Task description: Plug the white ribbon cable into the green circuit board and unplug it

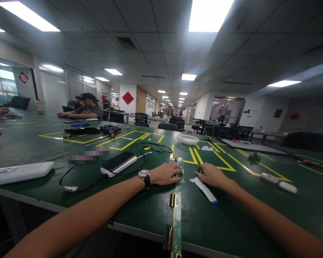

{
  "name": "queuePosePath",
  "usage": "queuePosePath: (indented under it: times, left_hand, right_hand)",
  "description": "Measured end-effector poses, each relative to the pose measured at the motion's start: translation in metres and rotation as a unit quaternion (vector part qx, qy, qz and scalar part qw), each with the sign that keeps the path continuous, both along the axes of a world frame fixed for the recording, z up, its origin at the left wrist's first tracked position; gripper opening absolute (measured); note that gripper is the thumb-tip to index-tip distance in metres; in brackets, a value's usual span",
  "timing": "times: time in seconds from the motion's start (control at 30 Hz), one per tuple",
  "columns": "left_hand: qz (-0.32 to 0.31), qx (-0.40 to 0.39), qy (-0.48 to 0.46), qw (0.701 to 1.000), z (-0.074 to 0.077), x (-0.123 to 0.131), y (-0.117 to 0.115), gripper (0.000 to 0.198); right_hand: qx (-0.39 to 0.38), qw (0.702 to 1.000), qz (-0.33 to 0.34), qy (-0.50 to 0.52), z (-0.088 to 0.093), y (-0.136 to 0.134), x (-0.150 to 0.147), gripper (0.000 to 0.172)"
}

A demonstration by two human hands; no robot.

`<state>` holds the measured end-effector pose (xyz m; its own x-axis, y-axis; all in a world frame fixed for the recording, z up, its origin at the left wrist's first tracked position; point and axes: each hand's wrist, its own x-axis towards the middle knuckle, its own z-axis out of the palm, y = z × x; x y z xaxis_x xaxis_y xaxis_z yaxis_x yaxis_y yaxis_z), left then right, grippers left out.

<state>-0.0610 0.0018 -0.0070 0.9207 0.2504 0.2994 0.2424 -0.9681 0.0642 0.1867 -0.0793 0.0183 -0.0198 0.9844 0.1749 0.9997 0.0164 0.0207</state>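
Observation:
A long, narrow green circuit board (178, 204) lies on the table and runs past its front edge toward me. Gold-coloured flaps stick out along its left side. My left hand (167, 173), with a watch on the wrist, grips the board's far end, fingers bent over it. To the right of the board, my right hand (208, 174) pinches the upper end of a white flat ribbon cable (206, 191). That cable slants down to the right and ends in a blue tip. It lies apart from the board, and its pinched end is partly hidden by the fingers.
A phone (121, 159) rests on a white block left of my hands, with a black cable (142, 165) around it. A white basket (187, 139) stands ahead. Two white objects (278, 182) lie to the right. Yellow tape marks the green tabletop. A person (87, 107) sits far left.

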Motion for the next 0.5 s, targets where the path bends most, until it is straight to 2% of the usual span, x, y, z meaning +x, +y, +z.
queuePosePath:
  times: [0.1,0.2,0.27,0.5]
  left_hand:
    - [0.004,-0.008,-0.002,1.000,0.000,0.000,0.002,0.031]
    - [0.012,-0.018,-0.003,1.000,0.000,0.000,0.003,0.028]
    - [0.012,-0.017,-0.002,1.000,0.000,0.001,0.003,0.026]
    - [0.007,-0.017,-0.011,1.000,-0.002,0.000,0.002,0.027]
  right_hand:
    - [-0.010,0.998,0.050,0.034,-0.001,0.001,-0.005,0.021]
    - [-0.003,0.990,0.087,0.107,-0.004,0.003,-0.014,0.022]
    - [0.013,0.985,0.090,0.145,-0.006,0.005,-0.021,0.023]
    - [0.058,0.981,0.088,0.161,-0.016,0.011,-0.035,0.018]
